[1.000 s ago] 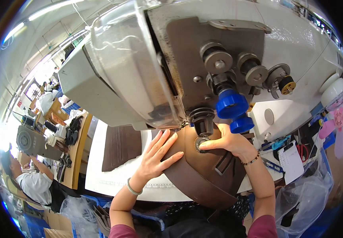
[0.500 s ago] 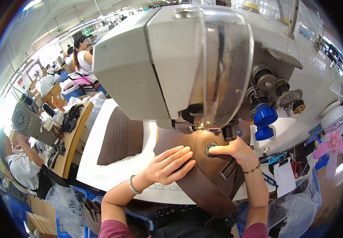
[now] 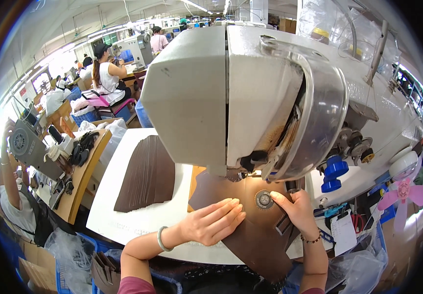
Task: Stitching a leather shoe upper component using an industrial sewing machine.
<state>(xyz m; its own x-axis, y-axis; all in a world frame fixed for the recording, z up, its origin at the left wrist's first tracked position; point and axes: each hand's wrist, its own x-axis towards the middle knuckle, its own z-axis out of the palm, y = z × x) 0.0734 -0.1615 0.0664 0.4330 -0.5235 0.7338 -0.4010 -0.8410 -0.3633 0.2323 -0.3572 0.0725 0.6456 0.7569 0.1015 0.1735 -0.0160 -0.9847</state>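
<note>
Item: brown leather piece [image 3: 250, 235], lower centre of the frame, lying flat on the white table [image 3: 138, 215] beneath the head of a large grey sewing machine [image 3: 250, 93] that fills the upper centre and right. A round metal badge [image 3: 264, 199] sits on the leather in the lit patch under the machine.

Left hand [image 3: 211, 223]: lower centre, fingers spread and flat, palm pressed down on the leather just left of the badge; holds nothing. A pale bangle [image 3: 160, 238] circles its wrist.

Right hand [image 3: 297, 210]: lower right of centre, fingers loosely curled, index fingertip touching the right edge of the badge, heel resting on the leather. A beaded bracelet [image 3: 312, 239] is on its wrist.

Stack of dark brown leather pieces [image 3: 145, 176]: left of centre on the same table, apart from both hands.

Blue knobs [image 3: 334, 172]: right of centre on the machine's side.

Pink fan [image 3: 403, 188]: right edge.

Other people: one seated person in a dark cap [image 3: 106, 73] in the upper left; another person [image 3: 13, 196] at the left edge beside a wooden table [image 3: 82, 181].
</note>
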